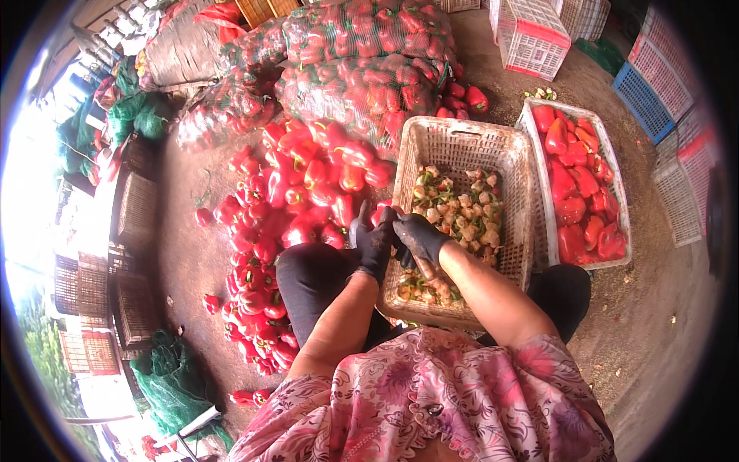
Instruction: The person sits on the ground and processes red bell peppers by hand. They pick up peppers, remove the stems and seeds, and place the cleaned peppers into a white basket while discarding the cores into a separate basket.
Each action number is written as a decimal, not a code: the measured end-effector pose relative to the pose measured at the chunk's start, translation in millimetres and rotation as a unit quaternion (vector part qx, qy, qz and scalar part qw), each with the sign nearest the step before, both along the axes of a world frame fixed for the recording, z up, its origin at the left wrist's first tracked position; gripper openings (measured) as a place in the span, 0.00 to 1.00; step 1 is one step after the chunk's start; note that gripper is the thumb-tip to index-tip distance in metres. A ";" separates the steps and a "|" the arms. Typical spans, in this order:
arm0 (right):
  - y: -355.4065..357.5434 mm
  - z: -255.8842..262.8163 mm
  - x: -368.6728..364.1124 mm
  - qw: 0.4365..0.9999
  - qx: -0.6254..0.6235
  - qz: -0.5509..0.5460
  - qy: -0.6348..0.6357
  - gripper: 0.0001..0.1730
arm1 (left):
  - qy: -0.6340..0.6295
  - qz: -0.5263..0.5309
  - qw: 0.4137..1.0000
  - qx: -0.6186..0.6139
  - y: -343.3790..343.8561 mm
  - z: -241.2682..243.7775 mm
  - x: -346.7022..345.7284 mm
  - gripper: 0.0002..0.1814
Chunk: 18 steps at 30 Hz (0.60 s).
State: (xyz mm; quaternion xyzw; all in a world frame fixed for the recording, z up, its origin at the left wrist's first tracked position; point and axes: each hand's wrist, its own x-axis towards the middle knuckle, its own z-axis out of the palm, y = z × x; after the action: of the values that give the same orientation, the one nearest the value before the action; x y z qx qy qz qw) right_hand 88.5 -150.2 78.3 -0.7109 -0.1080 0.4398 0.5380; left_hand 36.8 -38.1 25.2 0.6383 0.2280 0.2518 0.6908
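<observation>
My left hand (374, 238), in a black glove, grips a red bell pepper (387, 211) over the left rim of a dirty white plastic crate (407, 167). In a matching glove, my right hand (421, 235) meets the left at the pepper. From beneath my right palm juts a brown handle-like piece (426, 268); any blade is hidden by the hands. Below them, the crate holds many cut pepper cores with green stems (465, 216). A large heap of whole red bell peppers (300, 190) lies on the floor to the left, against my knee.
A second white crate (622, 231) to the right holds cored red peppers (577, 179). Full mesh sacks of peppers (364, 86) lie ahead. Stacked crates (534, 43) stand farther back, with a blue crate (644, 101) at right. Green netting (170, 381) lies at lower left.
</observation>
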 end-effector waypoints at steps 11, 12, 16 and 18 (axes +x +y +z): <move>-28.6 -45.6 -72.2 0.959 -0.061 -0.006 -0.277 0.13 | 0.041 0.040 0.993 -0.107 7.2 -37.3 -6.4 0.21; -31.3 -41.6 -70.8 0.951 -0.071 0.000 -0.301 0.14 | 0.052 0.013 0.991 -0.124 8.3 -18.9 -7.4 0.20; -34.0 -12.5 -66.0 0.976 0.007 -0.070 -0.206 0.15 | 0.010 0.005 0.994 -0.109 14.9 -17.7 -6.2 0.17; -22.7 -21.6 -46.7 0.953 -0.003 -0.133 -0.273 0.16 | 0.010 0.025 0.997 -0.077 5.6 -16.4 -2.3 0.17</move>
State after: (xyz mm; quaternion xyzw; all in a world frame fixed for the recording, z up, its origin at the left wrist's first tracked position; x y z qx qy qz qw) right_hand 41.8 -172.9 56.7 -0.8131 -0.1543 0.1541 0.5397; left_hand 34.5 -32.5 8.9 0.5797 0.2698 0.2445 0.7290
